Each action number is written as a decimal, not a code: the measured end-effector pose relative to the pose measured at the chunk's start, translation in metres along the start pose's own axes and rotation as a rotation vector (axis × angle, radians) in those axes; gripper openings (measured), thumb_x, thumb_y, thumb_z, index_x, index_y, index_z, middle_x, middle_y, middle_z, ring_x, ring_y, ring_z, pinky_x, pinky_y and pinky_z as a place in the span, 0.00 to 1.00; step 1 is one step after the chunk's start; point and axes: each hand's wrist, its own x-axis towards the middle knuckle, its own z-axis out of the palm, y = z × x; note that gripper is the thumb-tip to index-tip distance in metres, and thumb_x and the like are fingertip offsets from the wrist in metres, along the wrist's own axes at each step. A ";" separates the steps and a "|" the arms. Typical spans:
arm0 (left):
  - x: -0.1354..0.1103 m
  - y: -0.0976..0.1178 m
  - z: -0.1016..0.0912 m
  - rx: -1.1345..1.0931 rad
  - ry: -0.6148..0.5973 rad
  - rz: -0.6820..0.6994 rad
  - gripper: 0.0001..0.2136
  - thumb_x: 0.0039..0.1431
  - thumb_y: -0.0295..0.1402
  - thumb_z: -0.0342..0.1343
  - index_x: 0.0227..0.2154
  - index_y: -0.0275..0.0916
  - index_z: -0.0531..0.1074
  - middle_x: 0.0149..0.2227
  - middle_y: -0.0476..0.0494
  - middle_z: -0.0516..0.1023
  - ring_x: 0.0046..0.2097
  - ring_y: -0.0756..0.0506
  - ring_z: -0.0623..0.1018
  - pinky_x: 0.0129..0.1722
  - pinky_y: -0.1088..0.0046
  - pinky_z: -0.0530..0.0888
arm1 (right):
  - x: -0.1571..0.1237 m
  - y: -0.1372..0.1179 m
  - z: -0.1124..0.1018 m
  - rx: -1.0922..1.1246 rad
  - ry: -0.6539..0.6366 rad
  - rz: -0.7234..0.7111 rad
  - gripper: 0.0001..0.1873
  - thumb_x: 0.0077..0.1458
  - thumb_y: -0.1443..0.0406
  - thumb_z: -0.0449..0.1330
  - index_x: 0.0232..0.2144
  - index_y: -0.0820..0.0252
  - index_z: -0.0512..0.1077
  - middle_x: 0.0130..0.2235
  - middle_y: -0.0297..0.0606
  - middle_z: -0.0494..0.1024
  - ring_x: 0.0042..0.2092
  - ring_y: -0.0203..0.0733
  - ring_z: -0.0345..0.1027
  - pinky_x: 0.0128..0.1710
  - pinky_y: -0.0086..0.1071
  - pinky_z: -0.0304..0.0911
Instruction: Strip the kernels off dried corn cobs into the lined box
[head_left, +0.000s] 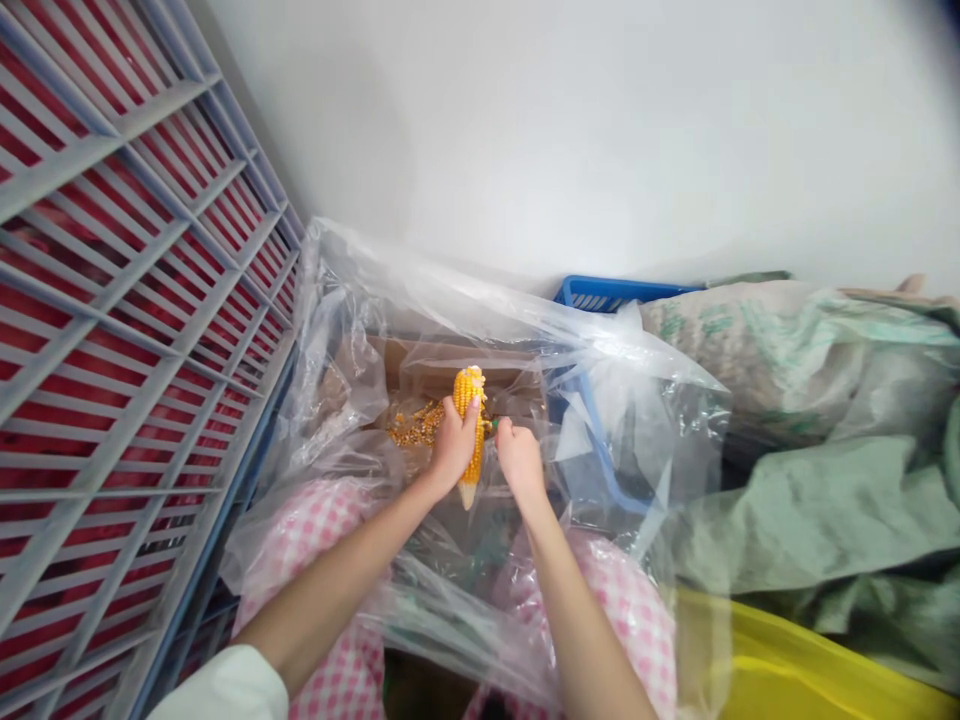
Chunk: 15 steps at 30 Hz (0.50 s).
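A yellow corn cob (469, 440) stands nearly upright in my left hand (453, 440), whose fingers wrap round its middle. Some kernels are gone near its top and along the right side, where paler patches show. My right hand (519, 452) is closed just right of the cob on a small tool with a green end (494, 425); its tip reaches the cob's side, and most of it is hidden in the fist. Loose corn kernels (417, 425) lie below and to the left, inside a clear plastic sheet (337, 350) that lines a cardboard box (510, 365).
A tall slatted crate (135, 290) with red contents rises along the left. A white wall (540, 130) stands ahead. Right of the box are a blue plastic basket (622, 292), pale woven sacks (810, 350) and a yellow item (795, 660). The plastic drapes over my checked-cloth knees (322, 600).
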 end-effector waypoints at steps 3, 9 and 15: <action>0.001 0.000 0.001 0.024 0.008 0.001 0.12 0.58 0.45 0.42 0.32 0.40 0.56 0.29 0.43 0.69 0.33 0.44 0.72 0.32 0.71 0.63 | -0.003 -0.001 0.011 -0.005 0.034 0.003 0.31 0.59 0.62 0.36 0.25 0.66 0.76 0.29 0.50 0.78 0.30 0.44 0.72 0.28 0.29 0.57; 0.006 -0.007 0.005 -0.010 0.028 -0.038 0.14 0.56 0.47 0.45 0.30 0.41 0.55 0.26 0.46 0.68 0.31 0.45 0.71 0.30 0.72 0.62 | -0.004 -0.003 0.024 -0.062 0.127 -0.029 0.30 0.60 0.63 0.36 0.27 0.68 0.76 0.28 0.55 0.78 0.31 0.44 0.73 0.29 0.29 0.58; 0.010 -0.009 0.003 -0.163 -0.005 -0.118 0.17 0.51 0.48 0.52 0.32 0.38 0.59 0.32 0.43 0.70 0.34 0.46 0.72 0.32 0.73 0.65 | 0.008 0.002 0.029 -0.113 0.166 -0.107 0.28 0.60 0.63 0.39 0.25 0.67 0.76 0.28 0.54 0.77 0.31 0.44 0.73 0.31 0.29 0.59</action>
